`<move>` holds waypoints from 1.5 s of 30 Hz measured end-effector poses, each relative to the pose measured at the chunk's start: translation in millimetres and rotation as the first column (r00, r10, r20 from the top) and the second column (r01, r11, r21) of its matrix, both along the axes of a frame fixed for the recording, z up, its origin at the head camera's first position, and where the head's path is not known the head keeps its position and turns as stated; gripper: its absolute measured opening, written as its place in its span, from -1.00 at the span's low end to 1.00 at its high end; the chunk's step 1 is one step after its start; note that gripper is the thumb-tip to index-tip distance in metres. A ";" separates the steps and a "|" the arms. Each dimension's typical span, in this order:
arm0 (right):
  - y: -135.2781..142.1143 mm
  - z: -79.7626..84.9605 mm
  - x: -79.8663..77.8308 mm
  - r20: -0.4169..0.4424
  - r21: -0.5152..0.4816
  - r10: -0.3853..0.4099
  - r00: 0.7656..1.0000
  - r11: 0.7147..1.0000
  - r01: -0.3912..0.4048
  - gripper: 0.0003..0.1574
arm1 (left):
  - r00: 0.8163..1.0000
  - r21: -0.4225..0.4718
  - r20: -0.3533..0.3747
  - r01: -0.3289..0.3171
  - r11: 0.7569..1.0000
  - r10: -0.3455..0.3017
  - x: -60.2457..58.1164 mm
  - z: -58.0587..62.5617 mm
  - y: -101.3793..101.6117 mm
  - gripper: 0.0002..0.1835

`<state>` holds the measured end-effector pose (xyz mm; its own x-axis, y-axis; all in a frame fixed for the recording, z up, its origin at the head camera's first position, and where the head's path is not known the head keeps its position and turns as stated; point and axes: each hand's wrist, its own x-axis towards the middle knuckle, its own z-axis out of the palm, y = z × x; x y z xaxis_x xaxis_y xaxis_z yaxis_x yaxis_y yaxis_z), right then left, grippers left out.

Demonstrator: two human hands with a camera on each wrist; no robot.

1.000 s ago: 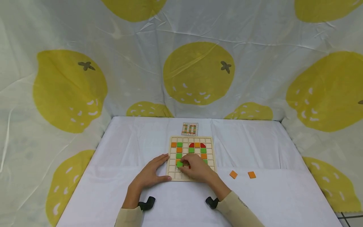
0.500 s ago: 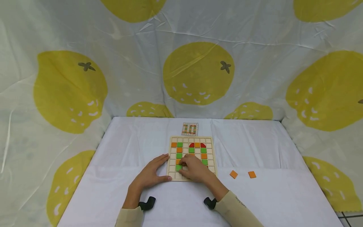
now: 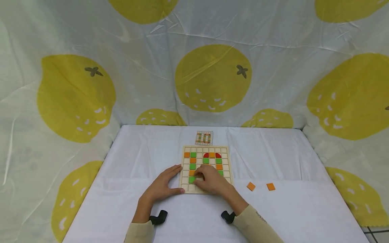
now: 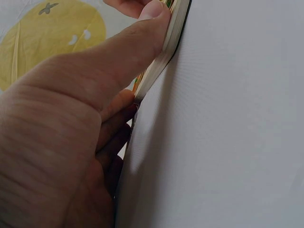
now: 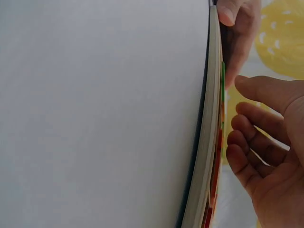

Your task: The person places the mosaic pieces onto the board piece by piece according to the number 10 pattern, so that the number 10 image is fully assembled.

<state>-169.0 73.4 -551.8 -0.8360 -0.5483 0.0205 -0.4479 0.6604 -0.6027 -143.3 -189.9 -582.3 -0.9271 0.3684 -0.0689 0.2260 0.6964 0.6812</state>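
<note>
A wooden grid board (image 3: 184,184) bears green, orange and red tiles. Its left side and front corner are touched by my left hand (image 3: 162,185), fingers extended along the edge and thumb on the rim; the left wrist view has that thumb (image 4: 137,40) close up. Over the board's lower middle is my right hand (image 3: 211,180), covering some tiles. Just left of its fingertips a green tile (image 3: 191,180) lies in the grid, below an orange tile (image 3: 191,172). In the right wrist view, a gap separates thumb and loosely bent fingers (image 5: 259,121), with nothing between them.
Behind the board lies a small pattern card (image 3: 204,138). Two loose orange tiles, one nearer (image 3: 251,186) and one farther right (image 3: 270,186), rest on the white tablecloth (image 3: 297,209). A lemon-print curtain (image 3: 152,81) encloses the back and sides.
The green tile, tilted in my right fingers a second ago, now lies flat in the grid, released. My right hand stays close above it; the left hand keeps its place.
</note>
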 end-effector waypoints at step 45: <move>187.7 0.3 45.0 -0.100 0.169 -0.328 0.939 0.925 0.341 -0.46 | 1.000 -0.006 0.003 0.004 1.000 -0.004 -0.4 -0.1 0.2 0.07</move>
